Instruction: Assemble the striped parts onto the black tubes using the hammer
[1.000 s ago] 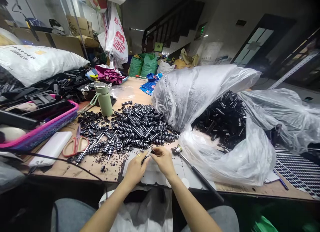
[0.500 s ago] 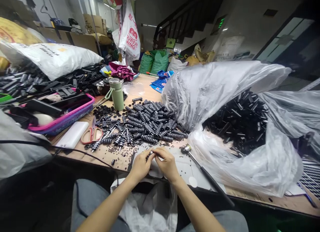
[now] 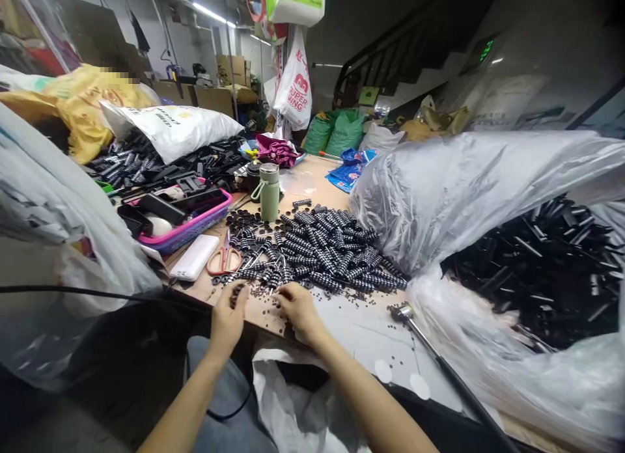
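Note:
My left hand [image 3: 227,319] is closed around a small dark ribbed piece [image 3: 237,295] at the table's front edge. To its right, my right hand [image 3: 299,312] has its fingertips pinched together just below the heap; whatever they hold is too small to make out. The two hands are apart. Behind them lies a heap of black-and-white ribbed cylinders [image 3: 327,248]. Small black rings [image 3: 244,222] lie at the heap's back left. Orange-handled scissors [image 3: 224,260] rest behind my left hand. Tiny dark bits are scattered around the fingers.
Left are a white box [image 3: 194,258], a pink-rimmed basket [image 3: 195,225] and a green bottle [image 3: 269,194]. A black-handled tool [image 3: 444,368] slants across the right front. Beyond it, a large plastic bag [image 3: 424,199] holds black parts [image 3: 547,271]. A cable [image 3: 122,290] crosses at left.
My hands, which were together over the grey sheet, have separated and moved left along the table edge. The view has turned left, so the table things appear further right.

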Demonstrator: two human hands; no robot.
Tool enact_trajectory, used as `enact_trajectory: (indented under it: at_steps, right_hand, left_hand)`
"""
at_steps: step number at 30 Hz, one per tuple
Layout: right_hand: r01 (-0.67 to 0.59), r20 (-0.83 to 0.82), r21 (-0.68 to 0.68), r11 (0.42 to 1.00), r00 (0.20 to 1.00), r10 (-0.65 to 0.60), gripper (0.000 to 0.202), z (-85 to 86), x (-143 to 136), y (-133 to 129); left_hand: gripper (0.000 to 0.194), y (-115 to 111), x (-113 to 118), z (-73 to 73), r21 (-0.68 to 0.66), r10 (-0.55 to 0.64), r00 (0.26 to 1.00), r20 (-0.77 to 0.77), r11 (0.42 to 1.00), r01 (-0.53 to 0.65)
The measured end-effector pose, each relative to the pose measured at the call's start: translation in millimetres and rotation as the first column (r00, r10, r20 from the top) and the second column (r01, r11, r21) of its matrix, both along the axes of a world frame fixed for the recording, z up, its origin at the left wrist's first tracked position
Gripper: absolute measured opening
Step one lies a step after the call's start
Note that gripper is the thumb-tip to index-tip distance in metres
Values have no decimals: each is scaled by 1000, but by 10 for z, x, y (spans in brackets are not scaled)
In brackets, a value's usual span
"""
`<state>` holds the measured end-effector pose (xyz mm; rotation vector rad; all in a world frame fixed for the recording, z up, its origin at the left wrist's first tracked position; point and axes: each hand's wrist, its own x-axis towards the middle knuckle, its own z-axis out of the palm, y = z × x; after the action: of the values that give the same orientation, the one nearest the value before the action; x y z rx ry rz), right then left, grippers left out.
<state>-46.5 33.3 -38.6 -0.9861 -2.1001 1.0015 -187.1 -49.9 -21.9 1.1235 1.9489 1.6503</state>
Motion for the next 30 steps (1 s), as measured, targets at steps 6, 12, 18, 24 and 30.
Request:
enact_trajectory:
  at_steps: [6, 12, 18, 24, 30]
  right_hand:
    - [226, -141, -296, 928, 951, -277, 29, 247, 764, 36]
    - [360, -122, -221, 906, 912, -392, 20, 405, 1139, -260]
    - [420, -146, -156, 894, 885, -441, 17, 428, 1331, -354]
    - [441, -168, -36, 897, 882, -441, 17, 538, 1483, -360]
    - [500, -156, -70, 863, 849, -505, 17, 580, 1650, -355]
  left_hand:
    - [34, 142, 732, 10, -189, -474, 861, -185, 877, 442]
    - [37, 202, 1223, 45, -204, -608, 745, -274, 794, 573]
    - [35, 221, 1377, 64, -231, -645, 690, -328, 763, 603]
    - [35, 274, 1549, 48, -190, -650, 676, -348, 755, 628]
    - [34, 356, 1732, 24, -164, -662, 674, -330, 743, 649]
